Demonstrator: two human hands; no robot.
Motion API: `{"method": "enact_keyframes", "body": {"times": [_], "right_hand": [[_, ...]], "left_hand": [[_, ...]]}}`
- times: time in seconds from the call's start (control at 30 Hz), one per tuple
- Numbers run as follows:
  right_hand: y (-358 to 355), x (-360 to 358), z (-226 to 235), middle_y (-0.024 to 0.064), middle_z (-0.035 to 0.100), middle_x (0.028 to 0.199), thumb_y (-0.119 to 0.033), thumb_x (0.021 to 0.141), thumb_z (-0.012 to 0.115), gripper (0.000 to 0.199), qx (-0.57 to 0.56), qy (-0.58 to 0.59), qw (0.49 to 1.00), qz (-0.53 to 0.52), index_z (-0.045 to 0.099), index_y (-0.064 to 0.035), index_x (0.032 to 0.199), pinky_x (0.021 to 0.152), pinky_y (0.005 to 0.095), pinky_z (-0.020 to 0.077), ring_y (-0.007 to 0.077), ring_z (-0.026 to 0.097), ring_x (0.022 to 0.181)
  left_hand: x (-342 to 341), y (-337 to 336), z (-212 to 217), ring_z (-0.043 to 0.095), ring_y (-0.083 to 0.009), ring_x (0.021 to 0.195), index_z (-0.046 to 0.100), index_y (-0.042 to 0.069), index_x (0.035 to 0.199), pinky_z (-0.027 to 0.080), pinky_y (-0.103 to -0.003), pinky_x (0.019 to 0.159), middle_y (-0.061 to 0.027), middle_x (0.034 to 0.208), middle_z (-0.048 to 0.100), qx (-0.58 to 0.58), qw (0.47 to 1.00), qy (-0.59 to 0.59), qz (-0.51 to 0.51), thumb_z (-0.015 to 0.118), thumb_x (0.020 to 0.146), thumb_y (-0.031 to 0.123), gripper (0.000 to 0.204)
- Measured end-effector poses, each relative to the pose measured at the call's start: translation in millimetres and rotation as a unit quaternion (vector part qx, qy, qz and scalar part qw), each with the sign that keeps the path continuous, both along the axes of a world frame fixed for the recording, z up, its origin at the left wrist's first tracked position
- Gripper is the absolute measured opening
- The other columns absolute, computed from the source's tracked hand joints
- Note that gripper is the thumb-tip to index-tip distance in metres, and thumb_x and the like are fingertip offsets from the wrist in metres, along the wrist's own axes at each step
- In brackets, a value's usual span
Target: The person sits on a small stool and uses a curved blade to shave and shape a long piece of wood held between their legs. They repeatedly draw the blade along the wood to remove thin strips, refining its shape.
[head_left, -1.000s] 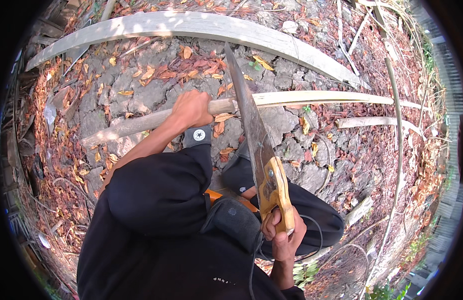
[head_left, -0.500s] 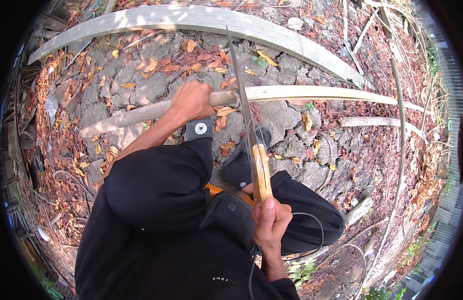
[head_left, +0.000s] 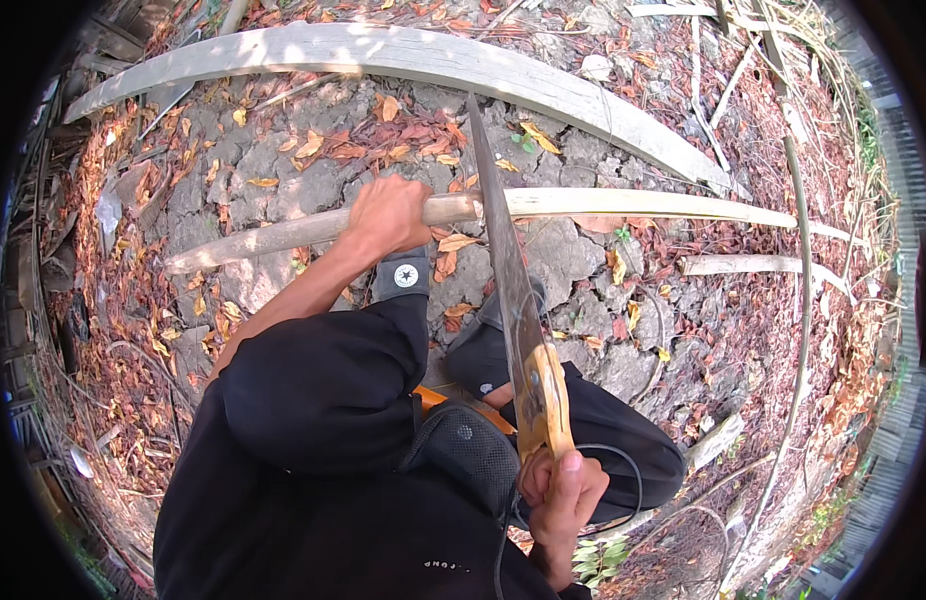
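My left hand [head_left: 388, 212] is wrapped round a long wooden pole [head_left: 273, 240] lying crosswise before my feet. Left of the blade the pole keeps its brown-grey surface; to the right it is a pale, stripped length. In my right hand [head_left: 563, 490], closed round the yellow wooden handle, is a handsaw [head_left: 508, 270]. Its long, tapering metal blade points away from me and crosses the pole just right of my left hand, at the edge of the pale part. Whether the teeth are in the wood cannot be made out.
Beyond the pole lies a wide grey plank [head_left: 403, 52]. A shorter pale stick [head_left: 743, 264] and a long thin branch [head_left: 803, 270] are on the right. Dry leaves cover the cracked soil [head_left: 573, 260]. My dark shoes [head_left: 483, 350] are close behind the pole.
My right hand has drawn the saw back toward me and slightly right, and the blade's flat side shows more. My left hand keeps its grip on the pole.
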State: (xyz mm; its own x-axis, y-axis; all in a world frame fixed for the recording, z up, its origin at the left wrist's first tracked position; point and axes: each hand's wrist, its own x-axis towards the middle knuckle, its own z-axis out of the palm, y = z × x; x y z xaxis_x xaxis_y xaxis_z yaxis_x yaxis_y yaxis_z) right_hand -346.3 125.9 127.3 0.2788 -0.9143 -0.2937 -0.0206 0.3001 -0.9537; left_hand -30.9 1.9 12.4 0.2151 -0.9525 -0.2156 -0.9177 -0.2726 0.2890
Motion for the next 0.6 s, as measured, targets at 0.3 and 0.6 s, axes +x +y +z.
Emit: {"method": "enact_keyframes", "body": {"times": [0.3,0.6], "right_hand": [[-23.2,22.6,2.1,0.0015,0.043,0.049,-0.022,0.101,0.050,0.046,-0.059,0.098,0.992,0.048,0.045,0.0000,0.060,0.045,0.0296,0.0299,0.0107,0.041,0.041],[-21.6,25.5,-15.2,0.0024,0.044,0.048,-0.024,0.103,0.046,0.050,-0.049,0.059,0.997,0.009,0.046,0.0009,0.060,0.043,0.0288,0.0298,0.0105,0.041,0.041]], "left_hand": [[-9.7,-1.7,2.9,0.068,-0.0425,0.072,0.075,0.003,0.093,0.056,-0.048,0.071,-0.0262,0.074,0.067,-0.016,1.000,-0.008,0.003,0.063,0.057,0.006,0.038],[-6.2,-1.5,-6.3,0.068,-0.0426,0.072,0.074,0.003,0.092,0.055,-0.049,0.069,-0.0255,0.073,0.067,-0.025,1.000,-0.008,-0.008,0.064,0.059,0.007,0.035]]}}
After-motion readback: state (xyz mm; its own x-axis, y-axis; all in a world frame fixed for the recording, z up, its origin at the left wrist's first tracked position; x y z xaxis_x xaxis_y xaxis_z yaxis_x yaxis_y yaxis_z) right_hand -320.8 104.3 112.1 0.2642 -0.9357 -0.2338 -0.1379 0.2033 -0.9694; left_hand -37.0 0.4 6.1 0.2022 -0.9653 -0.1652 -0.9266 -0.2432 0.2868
